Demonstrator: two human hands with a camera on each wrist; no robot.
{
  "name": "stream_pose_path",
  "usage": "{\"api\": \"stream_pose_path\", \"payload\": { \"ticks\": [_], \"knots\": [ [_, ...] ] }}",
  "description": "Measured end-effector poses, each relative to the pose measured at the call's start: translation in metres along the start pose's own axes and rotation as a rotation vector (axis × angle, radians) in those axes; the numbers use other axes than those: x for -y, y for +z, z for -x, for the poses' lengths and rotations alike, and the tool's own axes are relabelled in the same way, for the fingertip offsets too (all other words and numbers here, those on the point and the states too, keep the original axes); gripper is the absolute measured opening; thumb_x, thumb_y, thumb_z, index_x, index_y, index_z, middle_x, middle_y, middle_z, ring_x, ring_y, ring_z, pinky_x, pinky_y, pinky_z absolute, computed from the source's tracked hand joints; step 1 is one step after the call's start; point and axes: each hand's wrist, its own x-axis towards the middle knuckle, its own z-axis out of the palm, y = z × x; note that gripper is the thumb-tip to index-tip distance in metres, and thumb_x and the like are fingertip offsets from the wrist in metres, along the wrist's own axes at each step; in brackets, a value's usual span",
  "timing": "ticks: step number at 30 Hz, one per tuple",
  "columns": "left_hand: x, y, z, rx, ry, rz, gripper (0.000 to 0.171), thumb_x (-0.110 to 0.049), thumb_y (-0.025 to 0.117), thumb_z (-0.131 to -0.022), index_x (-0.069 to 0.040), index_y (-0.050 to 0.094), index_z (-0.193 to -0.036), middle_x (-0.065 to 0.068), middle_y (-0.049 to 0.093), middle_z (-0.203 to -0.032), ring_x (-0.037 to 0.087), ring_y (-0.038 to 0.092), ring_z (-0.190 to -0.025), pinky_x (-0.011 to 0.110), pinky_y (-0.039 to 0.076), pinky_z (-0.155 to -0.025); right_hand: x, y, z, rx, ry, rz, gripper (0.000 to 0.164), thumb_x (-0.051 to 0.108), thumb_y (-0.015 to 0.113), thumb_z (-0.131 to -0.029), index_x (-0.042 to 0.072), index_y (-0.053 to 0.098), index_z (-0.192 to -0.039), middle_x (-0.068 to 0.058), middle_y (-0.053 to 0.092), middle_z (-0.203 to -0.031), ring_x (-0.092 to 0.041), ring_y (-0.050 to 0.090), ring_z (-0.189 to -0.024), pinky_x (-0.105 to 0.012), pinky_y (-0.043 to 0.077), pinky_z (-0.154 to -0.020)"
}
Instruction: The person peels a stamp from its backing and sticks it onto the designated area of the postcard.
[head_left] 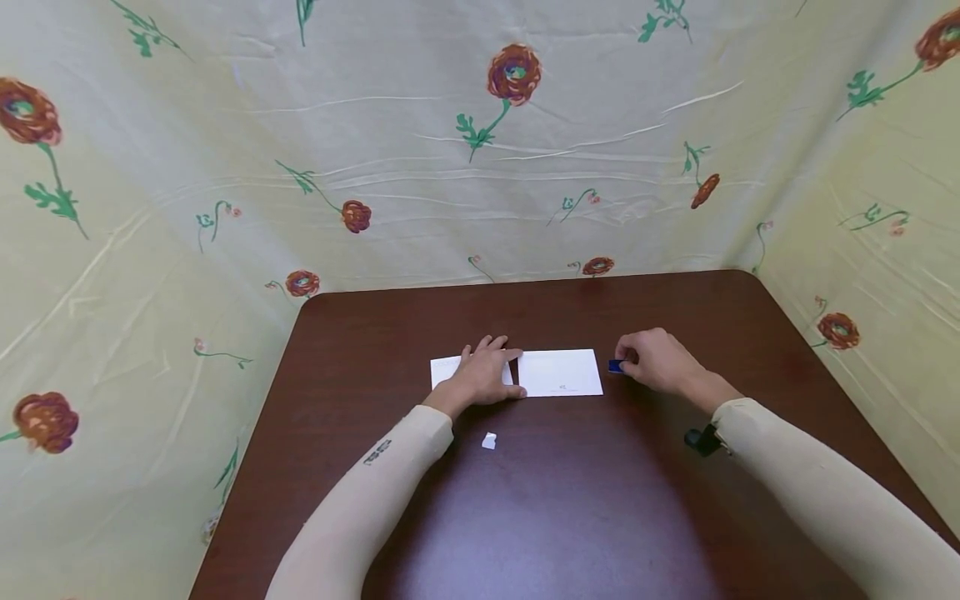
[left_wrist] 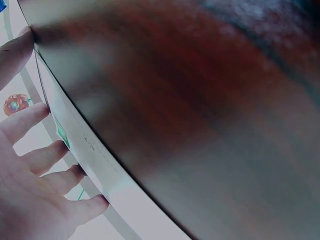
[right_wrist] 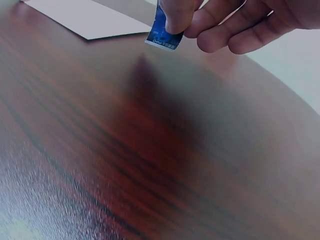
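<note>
In the head view a white envelope point(head_left: 560, 373) lies flat near the middle of the table, small print by its lower edge. My left hand point(head_left: 482, 375) rests with fingers spread over a second white paper piece point(head_left: 442, 372), partly hidden; its thumb and a fingertip reach the envelope's left edge. In the left wrist view its straight fingers touch a white paper edge point(left_wrist: 95, 155) with a green mark. Just right of the envelope, my right hand point(head_left: 660, 361) pinches a small blue postage stamp point(right_wrist: 162, 34) between thumb and finger, held above the table, bearing the letters CHINA.
A small torn white paper scrap point(head_left: 489, 441) lies on the dark brown table point(head_left: 585, 500), nearer than the envelope. Flowered cloth point(head_left: 420, 108) hangs behind and along both sides. A dark wrist device point(head_left: 703, 440) is on my right forearm.
</note>
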Motion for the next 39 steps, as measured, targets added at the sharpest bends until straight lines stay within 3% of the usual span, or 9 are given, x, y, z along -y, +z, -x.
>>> {"api": "stream_pose_path", "payload": {
  "ticks": [13, 28, 39],
  "knots": [
    [0.000, 0.000, 0.002, 0.003, -0.003, -0.004, 0.077, -0.054, 0.076, -0.083, -0.025, 0.049, -0.149, 0.011, 0.032, -0.162, 0.039, 0.023, -0.151, 0.068, 0.021, -0.115, 0.029, -0.008, -0.003, 0.001, -0.077, -0.038, 0.007, 0.012, 0.076, -0.084, 0.016, 0.071, -0.084, 0.007, 0.061, -0.072, -0.011, 0.054, -0.065, -0.028, 0.047, -0.062],
    [0.002, 0.002, 0.005, 0.011, 0.009, -0.001, 0.078, -0.055, 0.072, -0.086, -0.022, 0.045, -0.152, 0.013, 0.030, -0.163, 0.041, 0.021, -0.151, 0.069, 0.020, -0.114, 0.055, 0.001, -0.006, 0.028, -0.134, -0.038, 0.009, 0.013, 0.077, -0.084, 0.019, 0.070, -0.085, 0.008, 0.059, -0.073, -0.011, 0.053, -0.069, -0.027, 0.046, -0.064],
    [0.006, 0.000, 0.007, -0.075, 0.095, 0.043, 0.072, -0.050, 0.068, -0.091, -0.019, 0.045, -0.151, 0.012, 0.038, -0.158, 0.044, 0.027, -0.148, 0.065, 0.027, -0.114, 0.069, 0.008, -0.002, 0.044, -0.141, -0.068, 0.007, 0.015, 0.078, -0.085, 0.019, 0.072, -0.087, 0.008, 0.062, -0.076, -0.012, 0.055, -0.072, -0.026, 0.050, -0.067]
  ]
}}
